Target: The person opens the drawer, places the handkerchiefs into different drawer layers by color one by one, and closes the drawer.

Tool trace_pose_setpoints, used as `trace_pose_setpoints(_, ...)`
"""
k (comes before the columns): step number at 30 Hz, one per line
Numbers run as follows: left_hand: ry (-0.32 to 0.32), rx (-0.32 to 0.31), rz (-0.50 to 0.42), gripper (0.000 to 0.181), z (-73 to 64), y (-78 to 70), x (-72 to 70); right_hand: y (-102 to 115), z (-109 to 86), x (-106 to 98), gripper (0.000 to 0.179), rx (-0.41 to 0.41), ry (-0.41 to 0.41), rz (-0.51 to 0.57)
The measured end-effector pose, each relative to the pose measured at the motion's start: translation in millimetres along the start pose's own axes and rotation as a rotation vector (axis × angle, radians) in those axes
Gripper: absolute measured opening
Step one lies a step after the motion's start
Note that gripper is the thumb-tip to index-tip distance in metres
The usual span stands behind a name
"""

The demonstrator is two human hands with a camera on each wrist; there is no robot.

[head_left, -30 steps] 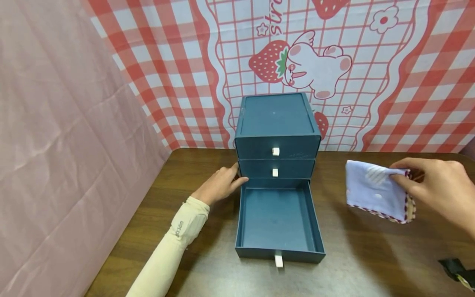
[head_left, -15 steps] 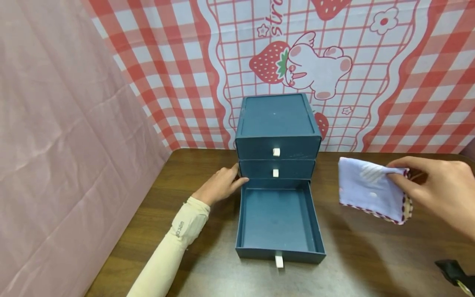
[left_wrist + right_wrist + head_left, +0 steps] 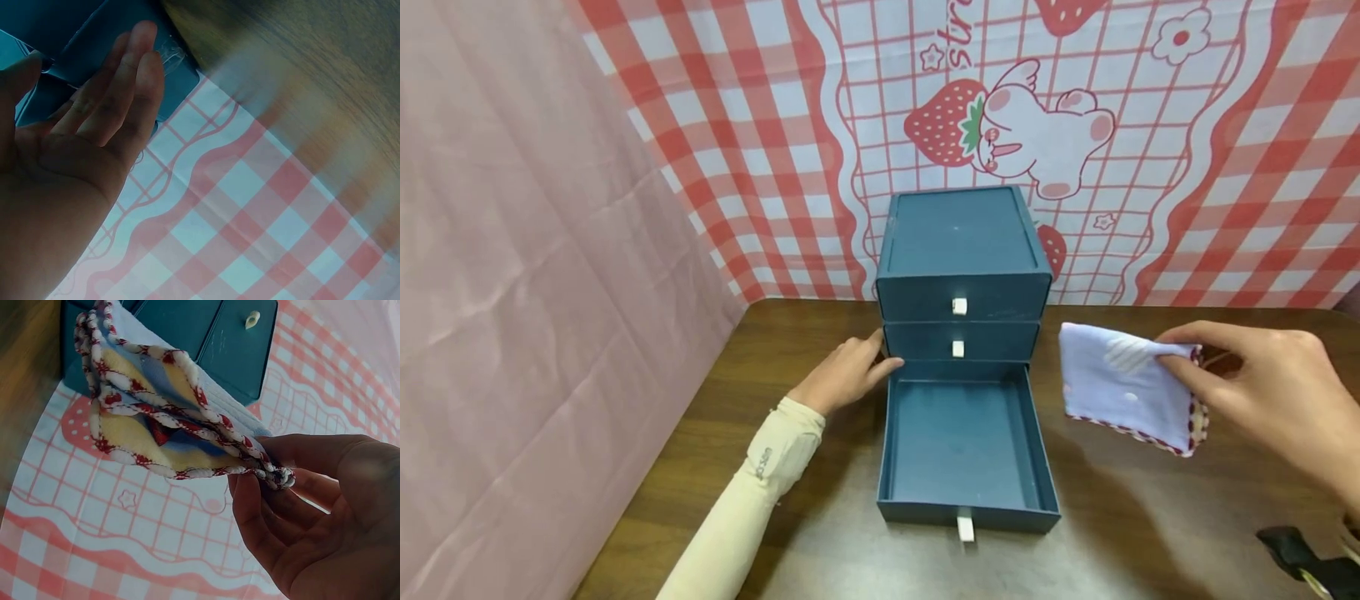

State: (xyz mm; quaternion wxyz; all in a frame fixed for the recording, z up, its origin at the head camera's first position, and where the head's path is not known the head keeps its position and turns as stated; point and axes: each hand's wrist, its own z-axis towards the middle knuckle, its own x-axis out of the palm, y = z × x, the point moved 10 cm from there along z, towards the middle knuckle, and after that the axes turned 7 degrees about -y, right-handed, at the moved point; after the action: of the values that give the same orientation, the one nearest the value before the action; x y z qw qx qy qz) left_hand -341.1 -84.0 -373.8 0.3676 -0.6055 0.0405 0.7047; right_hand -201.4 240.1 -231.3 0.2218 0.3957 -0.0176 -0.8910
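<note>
A teal cabinet of stacked drawers point(image 3: 958, 233) stands against the back cloth. Its bottom drawer point(image 3: 962, 442) is pulled out and has nothing in it; the two above are closed, each with a white tab. My left hand point(image 3: 842, 375) rests against the cabinet's left side, the thumb at its front edge; in the left wrist view its fingers point(image 3: 119, 94) lie fairly straight. To the right of the drawer, my right hand point(image 3: 1262, 383) pinches a folded pale-blue washcloth point(image 3: 1127, 383) by its edge, above the table. The right wrist view shows the washcloth's folded layers with red-and-white stitched edging.
The brown wooden table point(image 3: 715, 433) extends on both sides of the cabinet. Behind hangs a red-and-white checked cloth point(image 3: 760, 150) with strawberry prints, and a pink cloth point(image 3: 535, 292) covers the left side. A black strap point(image 3: 1307, 562) shows at the lower right.
My right hand has carried the washcloth leftward, closer to the open drawer. My left hand and the cabinet stay as they were.
</note>
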Motion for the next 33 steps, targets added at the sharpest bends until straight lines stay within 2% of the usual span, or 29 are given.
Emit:
trace_pose_setpoints(5, 0.001, 0.002, -0.004, 0.058, -0.1, 0.3, -0.5, 15.0, 0.3, -3.2, 0.021, -0.045, -0.031, 0.021)
trace_pose_setpoints(11, 0.0, -0.005, -0.006, 0.056, -0.2, 0.4, -1.9, 25.5, -1.7, -5.4, 0.02, -0.013, -0.019, 0.001)
trace_pose_setpoints(18, 0.002, -0.002, -0.003, 0.055, -0.3, 0.0, -2.2, 38.9, -5.1, -6.4, 0.026, -0.014, 0.001, 0.019)
trace_pose_setpoints(23, -0.006, 0.003, 0.008, 0.055, 0.2, -0.2, -2.9, 45.8, -5.8, -8.6, 0.031, -0.013, -0.02, 0.045)
trace_pose_setpoints(31, -0.001, 0.01, 0.005, 0.055, -0.1, -0.7, -2.1, 56.8, -8.7, -13.2, 0.044, -0.076, -0.076, 0.119)
trace_pose_setpoints(33, 0.001, 0.006, 0.006, 0.055, -0.3, -0.4, -1.5, 60.3, -10.0, -13.9, 0.028, -0.111, -0.097, 0.154)
